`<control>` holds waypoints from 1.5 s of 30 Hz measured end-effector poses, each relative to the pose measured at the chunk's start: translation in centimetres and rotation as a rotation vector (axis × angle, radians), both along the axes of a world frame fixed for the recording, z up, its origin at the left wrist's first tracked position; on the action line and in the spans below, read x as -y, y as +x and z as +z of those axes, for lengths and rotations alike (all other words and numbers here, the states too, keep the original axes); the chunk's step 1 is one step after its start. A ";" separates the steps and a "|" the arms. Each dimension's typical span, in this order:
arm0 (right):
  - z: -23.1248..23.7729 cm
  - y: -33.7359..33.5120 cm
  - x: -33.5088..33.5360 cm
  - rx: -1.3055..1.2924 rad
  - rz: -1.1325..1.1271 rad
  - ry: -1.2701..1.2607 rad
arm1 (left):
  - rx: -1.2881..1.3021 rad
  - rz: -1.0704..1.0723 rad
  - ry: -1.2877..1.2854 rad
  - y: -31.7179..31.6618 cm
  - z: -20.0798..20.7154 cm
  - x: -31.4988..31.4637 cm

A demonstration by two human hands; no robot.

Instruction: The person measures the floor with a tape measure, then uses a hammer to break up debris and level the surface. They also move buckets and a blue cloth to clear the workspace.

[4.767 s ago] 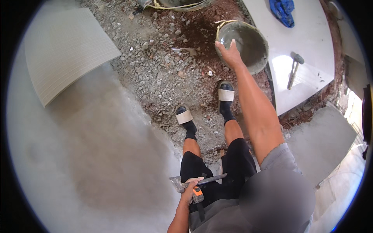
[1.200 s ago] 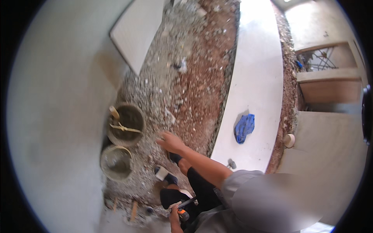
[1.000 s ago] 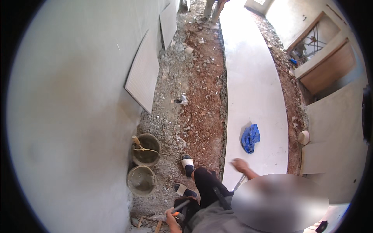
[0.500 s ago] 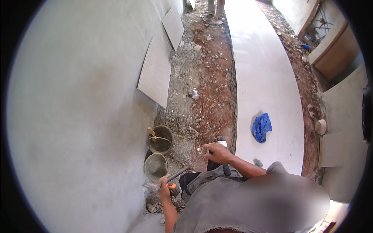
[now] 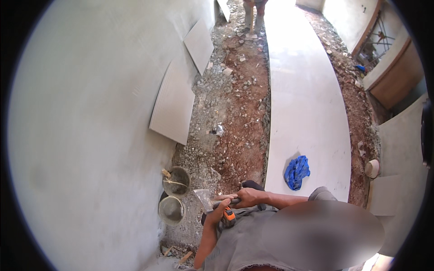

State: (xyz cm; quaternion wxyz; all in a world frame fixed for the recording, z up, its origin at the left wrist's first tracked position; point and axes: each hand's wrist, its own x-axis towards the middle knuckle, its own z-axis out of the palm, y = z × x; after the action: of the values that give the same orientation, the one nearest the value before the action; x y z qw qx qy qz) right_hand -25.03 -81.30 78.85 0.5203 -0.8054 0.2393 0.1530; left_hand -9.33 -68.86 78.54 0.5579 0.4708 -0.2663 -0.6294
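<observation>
The left grip (image 5: 218, 211) is clamped on a grey, flat-bladed tool (image 5: 203, 200) before the grey shirt (image 5: 244, 237), the right grip (image 5: 248, 198) wrapped around its handle end (an orange-and-black tape measure (image 5: 229, 217) against the left).

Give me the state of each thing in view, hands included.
Tool: held, blade toward the left
Left hand: closed on the tool
Right hand: at the tool's end, grip unclear
Far bucket: upright, uncovered
Near bucket: upright, uncovered
Near tile: leaning on the wall
Far tile: leaning likewise
Blue plastic: crumpled
White strip: flat
</observation>
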 end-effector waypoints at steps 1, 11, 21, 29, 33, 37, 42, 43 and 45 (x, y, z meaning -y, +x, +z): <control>0.0 -0.5 0.2 -0.003 -0.028 -0.007 | -0.016 -0.018 0.064 -0.3 -0.1 0.7; -0.4 -2.8 -0.3 -0.036 -0.350 -0.019 | 0.355 -0.273 0.348 2.3 -0.5 1.2; -8.3 -5.7 -4.3 -0.430 -0.718 -0.042 | 0.287 0.442 0.976 12.3 -14.3 -24.6; -8.2 -7.3 -7.1 -0.482 -0.817 -0.101 | 0.336 0.361 1.341 9.5 -12.9 -36.7; -6.7 -5.7 -4.6 -0.491 -0.744 -0.177 | 0.419 0.366 1.278 10.1 -12.8 -29.8; -5.7 -0.7 1.0 -0.473 -0.501 -0.150 | 0.329 0.339 0.993 11.3 -12.5 -17.3; -8.1 8.0 7.2 -0.101 -0.049 -0.135 | 0.046 0.215 0.438 6.6 -13.0 -0.8; -9.5 9.4 8.5 -0.094 0.051 -0.054 | -0.030 0.313 0.380 5.9 -14.1 2.2; -13.7 11.3 10.0 0.024 0.149 0.044 | -0.259 0.590 0.404 4.7 -16.5 5.5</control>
State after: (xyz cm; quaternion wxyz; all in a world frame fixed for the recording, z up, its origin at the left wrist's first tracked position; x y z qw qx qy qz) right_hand -13.76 -91.32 65.18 0.5279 -0.8110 0.1693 0.1869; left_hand -4.66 -74.34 62.06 0.6401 0.5444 0.0830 -0.5357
